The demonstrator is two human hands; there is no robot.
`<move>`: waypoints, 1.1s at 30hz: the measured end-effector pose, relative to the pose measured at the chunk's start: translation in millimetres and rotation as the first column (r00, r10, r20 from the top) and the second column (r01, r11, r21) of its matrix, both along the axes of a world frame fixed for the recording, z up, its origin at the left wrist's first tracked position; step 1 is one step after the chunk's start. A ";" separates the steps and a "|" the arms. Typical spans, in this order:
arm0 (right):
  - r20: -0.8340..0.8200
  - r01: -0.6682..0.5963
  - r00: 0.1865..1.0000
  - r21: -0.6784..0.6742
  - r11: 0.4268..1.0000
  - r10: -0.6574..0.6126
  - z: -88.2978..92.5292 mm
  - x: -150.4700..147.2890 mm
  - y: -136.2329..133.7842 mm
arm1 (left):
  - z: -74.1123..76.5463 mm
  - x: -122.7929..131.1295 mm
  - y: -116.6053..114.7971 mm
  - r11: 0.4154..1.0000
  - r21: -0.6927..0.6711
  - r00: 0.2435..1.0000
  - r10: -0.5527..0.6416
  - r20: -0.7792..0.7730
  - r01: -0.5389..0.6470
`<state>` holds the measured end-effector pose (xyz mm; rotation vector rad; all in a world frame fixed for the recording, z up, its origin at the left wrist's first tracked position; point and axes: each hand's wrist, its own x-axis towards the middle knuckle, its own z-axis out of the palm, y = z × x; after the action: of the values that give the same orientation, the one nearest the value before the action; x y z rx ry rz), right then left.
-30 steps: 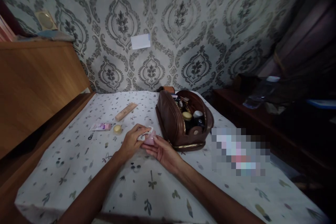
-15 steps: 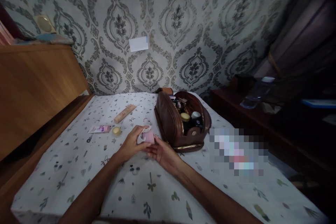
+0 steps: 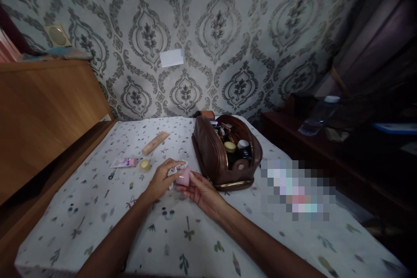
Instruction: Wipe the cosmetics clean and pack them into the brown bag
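In the head view a small pink jar (image 3: 183, 177) is between my two hands, above the patterned sheet. My right hand (image 3: 203, 191) has its thumb and fingers closed round the jar's right side. My left hand (image 3: 162, 179) is closed on a crumpled white tissue or cloth (image 3: 181, 166), pressed to the top and left side of the jar. An open brown cosmetic bag (image 3: 211, 152) stands just beyond my right hand, holding several jars and other small items. A small yellow jar (image 3: 145, 164) lies left of my left hand.
A beige tube (image 3: 155, 143) and a white-and-pink tube (image 3: 124, 163) lie on the sheet at the left. A pixelated item (image 3: 296, 189) lies at the right. A clear bottle (image 3: 319, 115) stands on the dark side table. A wooden panel (image 3: 48, 117) rises at the left.
The pink jar has turned to a more upright position in my hands. The white tissue or cloth has shifted across its top. The view has tilted slightly.
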<state>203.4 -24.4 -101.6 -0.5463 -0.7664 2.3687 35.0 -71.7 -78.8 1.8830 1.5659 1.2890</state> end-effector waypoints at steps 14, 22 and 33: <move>0.085 -0.092 0.992 0.007 0.996 0.092 6.3 1.2 1.2 | 0.2 4.8 -2.1 0.997 -0.050 0.996 -0.062 0.060 0.065; 0.087 0.011 0.996 -0.033 0.999 -0.008 6.3 1.2 -0.5 | 2.0 4.4 -1.4 0.995 -0.078 0.994 -0.051 0.100 0.059; 0.079 -0.007 0.997 0.001 1.000 0.007 4.2 0.6 0.5 | 7.2 9.1 -4.7 0.996 0.011 0.996 -0.084 -0.014 0.084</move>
<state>204.0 -24.0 -97.4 -0.6407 -0.8058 2.3644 44.1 -76.5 -71.6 1.9470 1.4719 1.2541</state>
